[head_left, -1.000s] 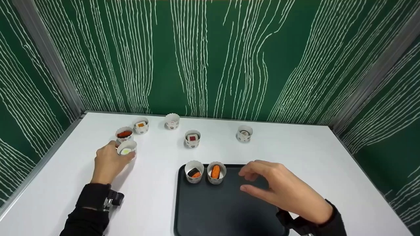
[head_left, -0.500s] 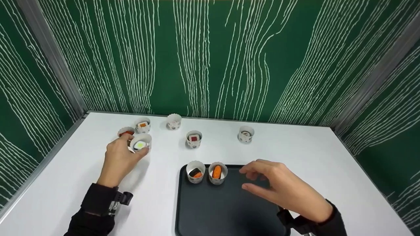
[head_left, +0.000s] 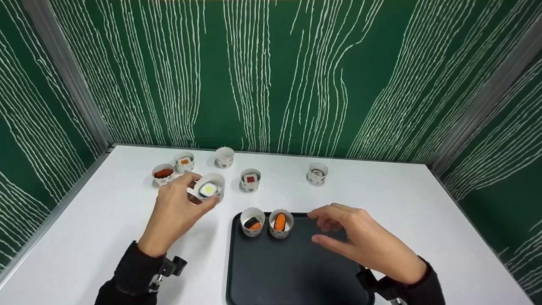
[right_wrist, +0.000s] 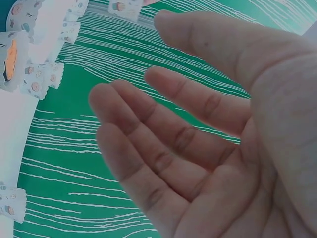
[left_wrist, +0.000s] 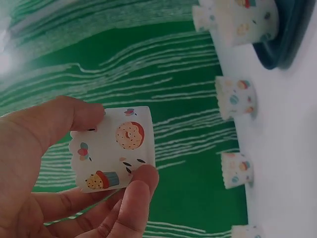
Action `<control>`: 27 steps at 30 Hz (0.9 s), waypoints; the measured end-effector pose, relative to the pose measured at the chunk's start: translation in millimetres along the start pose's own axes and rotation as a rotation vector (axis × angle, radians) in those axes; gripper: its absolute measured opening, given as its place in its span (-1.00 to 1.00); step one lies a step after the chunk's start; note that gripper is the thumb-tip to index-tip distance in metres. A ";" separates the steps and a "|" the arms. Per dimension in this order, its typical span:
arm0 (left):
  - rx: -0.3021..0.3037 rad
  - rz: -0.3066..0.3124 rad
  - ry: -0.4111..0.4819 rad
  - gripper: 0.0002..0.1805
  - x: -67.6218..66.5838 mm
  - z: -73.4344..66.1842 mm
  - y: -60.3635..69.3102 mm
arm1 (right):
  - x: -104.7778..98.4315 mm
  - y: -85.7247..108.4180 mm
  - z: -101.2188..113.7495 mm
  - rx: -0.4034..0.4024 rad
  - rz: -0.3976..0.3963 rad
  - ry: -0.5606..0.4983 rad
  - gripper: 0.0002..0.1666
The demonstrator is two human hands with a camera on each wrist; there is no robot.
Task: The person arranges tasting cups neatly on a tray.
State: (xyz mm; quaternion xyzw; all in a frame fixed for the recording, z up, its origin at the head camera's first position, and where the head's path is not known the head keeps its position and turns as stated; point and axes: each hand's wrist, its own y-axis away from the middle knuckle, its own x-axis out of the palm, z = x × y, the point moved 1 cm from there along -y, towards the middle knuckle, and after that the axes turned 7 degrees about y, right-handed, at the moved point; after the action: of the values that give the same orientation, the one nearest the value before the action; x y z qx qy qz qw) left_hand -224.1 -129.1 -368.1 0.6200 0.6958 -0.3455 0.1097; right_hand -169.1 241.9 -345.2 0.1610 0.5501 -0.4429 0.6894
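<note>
My left hand (head_left: 178, 209) pinches a paper baking cup (head_left: 217, 183) between thumb and fingers, lifted off the table. Inside it sits a white sushi piece (head_left: 208, 190) with a yellow-green centre. The left wrist view shows the doughnut and cupcake prints on that held cup (left_wrist: 111, 151). Above the right part of the dark tray (head_left: 292, 271) hovers my right hand (head_left: 360, 237), fingers loosely bent and holding nothing. Two cups stand at the tray's far left: one cup (head_left: 247, 216) with black-and-orange sushi, another cup (head_left: 289, 231) with an orange piece.
On the white table (head_left: 381, 186), toward the back, stand a cup (head_left: 163, 168) with red sushi, a cup (head_left: 185, 170) with an orange-topped piece, a pale-filled cup (head_left: 224, 153), a red-centred one's cup (head_left: 250, 187) and a cup (head_left: 316, 180) farther right. Green walls (head_left: 296, 84) enclose the table.
My left hand has carried the cup with the yellow-green-centred sushi up and to the right, away from the red sushi cup. The right hand has stayed nearly still.
</note>
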 end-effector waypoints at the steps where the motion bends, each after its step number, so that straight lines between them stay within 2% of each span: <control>1: 0.002 0.012 0.013 -0.55 1.9 -4.2 2.0 | 0.2 -0.3 -0.1 0.001 0.001 -0.001 -0.60; 5: 0.023 0.050 0.065 -0.58 11.4 -20.3 8.8 | 0.8 -1.3 -0.4 0.008 0.009 -0.003 -0.57; 8: 0.062 0.074 0.102 -0.60 19.5 -31.1 13.1 | 1.7 -2.0 -0.9 0.018 0.016 -0.001 -0.55; 12: 0.135 0.111 0.124 -0.58 29.1 -44.2 19.4 | 3.3 -2.8 -1.8 0.023 0.018 0.003 -0.52; 21: 0.319 0.151 0.083 -0.55 54.5 -67.2 34.1 | 5.3 -3.8 -0.5 -0.008 -0.001 -0.003 -0.53; 27: 0.340 0.224 0.123 -0.58 70.9 -74.6 43.4 | 6.9 -4.0 0.5 -0.016 0.005 -0.011 -0.55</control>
State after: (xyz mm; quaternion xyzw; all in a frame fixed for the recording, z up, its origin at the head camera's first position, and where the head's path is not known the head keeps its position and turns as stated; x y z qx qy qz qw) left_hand -177.5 -27.6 -369.2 0.7230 0.5595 -0.4052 -0.0015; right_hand -172.0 236.3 -350.2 0.1543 0.5493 -0.4376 0.6950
